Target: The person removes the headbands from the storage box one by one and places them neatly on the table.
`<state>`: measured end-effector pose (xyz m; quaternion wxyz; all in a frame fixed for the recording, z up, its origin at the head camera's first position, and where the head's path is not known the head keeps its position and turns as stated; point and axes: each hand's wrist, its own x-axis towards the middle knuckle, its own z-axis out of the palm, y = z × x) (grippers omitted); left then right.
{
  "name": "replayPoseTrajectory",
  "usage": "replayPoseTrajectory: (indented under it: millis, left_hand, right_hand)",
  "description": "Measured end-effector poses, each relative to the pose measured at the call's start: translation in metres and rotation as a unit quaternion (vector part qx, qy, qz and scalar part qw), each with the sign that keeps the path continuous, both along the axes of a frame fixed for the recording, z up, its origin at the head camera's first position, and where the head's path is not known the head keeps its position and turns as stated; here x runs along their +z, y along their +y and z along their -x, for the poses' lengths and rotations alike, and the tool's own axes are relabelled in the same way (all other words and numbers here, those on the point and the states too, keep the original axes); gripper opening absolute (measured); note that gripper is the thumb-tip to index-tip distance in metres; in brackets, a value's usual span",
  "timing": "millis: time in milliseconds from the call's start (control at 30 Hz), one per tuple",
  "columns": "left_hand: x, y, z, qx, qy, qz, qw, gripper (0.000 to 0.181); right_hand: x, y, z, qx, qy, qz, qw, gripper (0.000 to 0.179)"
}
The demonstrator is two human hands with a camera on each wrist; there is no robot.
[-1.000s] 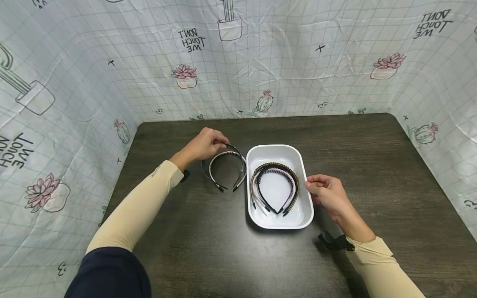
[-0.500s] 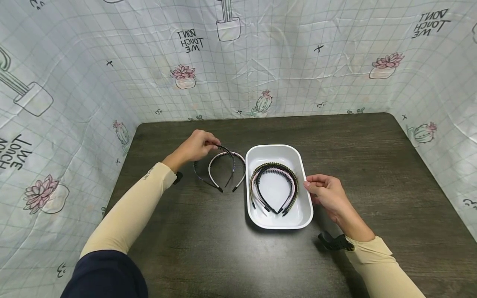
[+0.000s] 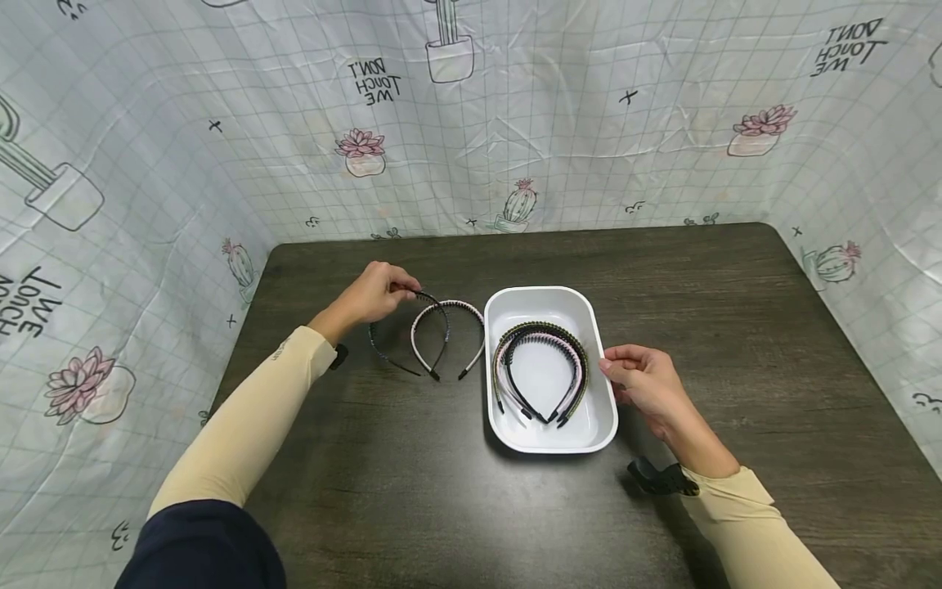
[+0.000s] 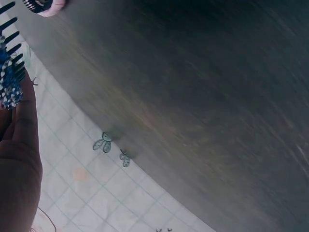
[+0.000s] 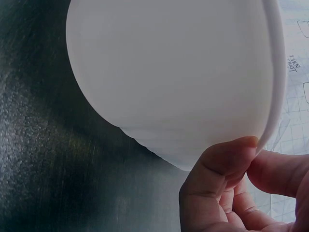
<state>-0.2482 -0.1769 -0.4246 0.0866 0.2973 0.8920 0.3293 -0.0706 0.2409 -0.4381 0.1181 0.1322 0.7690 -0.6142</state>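
My left hand [image 3: 379, 292] pinches a dark toothed headband [image 3: 446, 327] at the top of its arch. In the left wrist view this headband [image 4: 10, 79] shows blue and silver glitter and black teeth. One side of it overlaps a whitish-pink headband [image 3: 415, 339] lying on the table just left of the white tray [image 3: 491, 311]. Several headbands lie nested inside the tray, black, pink and gold-beaded ones [image 3: 548, 327] among them. My right hand [image 3: 648, 380] grips the tray's right rim, thumb on one side and fingers on the other, as the right wrist view shows.
The dark wood table [image 3: 412, 474] stretches around the tray on all sides. A patterned white cloth [image 3: 574, 114] hangs behind the table and along both its sides. Each wrist carries a black strap [image 3: 666, 478].
My left hand has drawn the glitter headband leftward and slightly toward me, away from the whitish-pink one, which stays in place. My right hand and the tray hold still.
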Motion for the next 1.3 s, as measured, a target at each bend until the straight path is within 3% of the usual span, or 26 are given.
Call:
replayPoseTrajectory:
  millis: [1133,1300]
  left_hand:
    - [-0.019,-0.050,-0.001,0.069,-0.043,0.032,0.9962,0.019]
    - [-0.021,-0.054,-0.002,0.068,-0.047,0.037,0.9959,0.020]
  right_hand:
    - [0.001,-0.001,0.000,-0.003,-0.001,-0.003,1.0000,0.038]
    - [0.002,-0.001,-0.001,-0.003,-0.002,-0.002,1.0000,0.038]
